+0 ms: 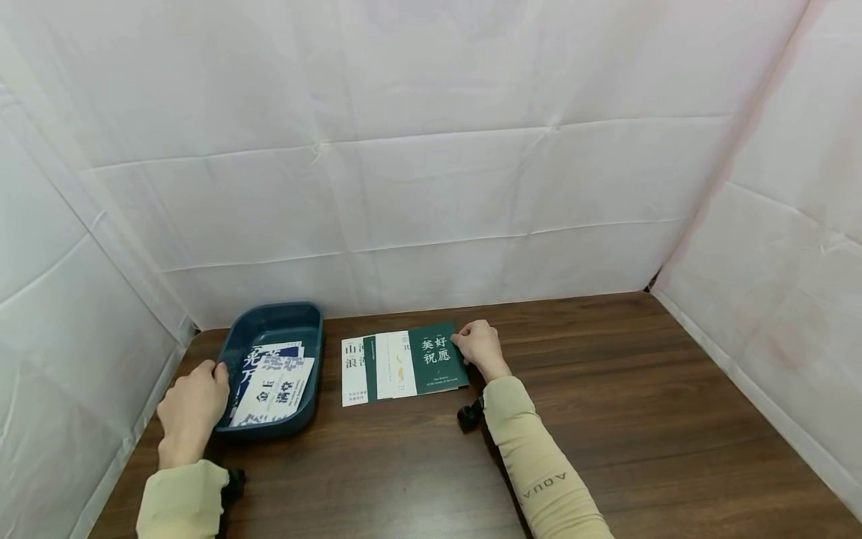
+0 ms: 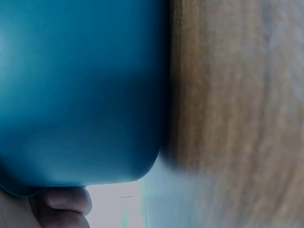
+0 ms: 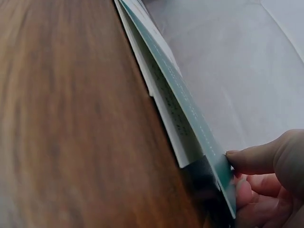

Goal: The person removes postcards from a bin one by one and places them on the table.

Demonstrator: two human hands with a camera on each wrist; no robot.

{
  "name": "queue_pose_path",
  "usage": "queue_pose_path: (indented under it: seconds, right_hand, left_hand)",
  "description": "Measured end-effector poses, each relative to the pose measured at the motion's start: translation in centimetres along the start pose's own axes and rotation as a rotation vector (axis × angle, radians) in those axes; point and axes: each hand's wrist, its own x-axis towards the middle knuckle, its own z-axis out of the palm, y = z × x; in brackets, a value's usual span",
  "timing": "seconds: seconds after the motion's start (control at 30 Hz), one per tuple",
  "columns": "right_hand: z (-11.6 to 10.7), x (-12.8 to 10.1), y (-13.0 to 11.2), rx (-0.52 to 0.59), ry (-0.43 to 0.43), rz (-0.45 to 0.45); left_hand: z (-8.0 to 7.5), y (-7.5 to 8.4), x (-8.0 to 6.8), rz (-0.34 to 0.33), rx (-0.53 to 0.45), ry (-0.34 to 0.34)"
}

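The right hand [image 1: 480,347] pinches the right edge of the green card [image 1: 436,358], which stretches leftward toward the blue tray [image 1: 269,323] gripped by the left hand [image 1: 191,408].

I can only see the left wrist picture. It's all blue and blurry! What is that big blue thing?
Observer: It's a blue tray on a brown table. The left hand holds its near left rim.
Operator: Is anything inside it?
Observer: Yes, some blue and white cards with big printed characters lie in it.
Operator: What's the other hand doing?
Observer: The right hand pinches the right edge of a green card, with the thumb on top of that edge.
Operator: Is that card by itself?
Observer: No, it lies on top of a small overlapping row of cards, just to the right of the tray.
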Motion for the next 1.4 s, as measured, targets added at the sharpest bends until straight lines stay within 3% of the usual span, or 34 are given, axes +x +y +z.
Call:
queue_pose_path:
  seconds: [0.37, 0.7, 0.97, 1.4]
  right_hand:
    - [-0.1, 0.1, -0.2, -0.008, 0.011, 0.037]
    - [-0.3, -0.3, -0.2, 0.015, 0.021, 0.013]
    - [-0.9, -0.7, -0.6, 0.044, 0.018, -0.028]
    - [-2.2, -2.3, -3.7, 0.077, 0.017, -0.127]
  left_hand:
    - [0.0, 0.0, 0.1, -0.014, 0.003, -0.008]
    - [0.1, 0.0, 0.1, -0.008, 0.003, -0.004]
    - [0.1, 0.0, 0.1, -0.015, 0.009, -0.011]
    - [0.0, 0.1, 0.1, -0.018, 0.01, -0.023]
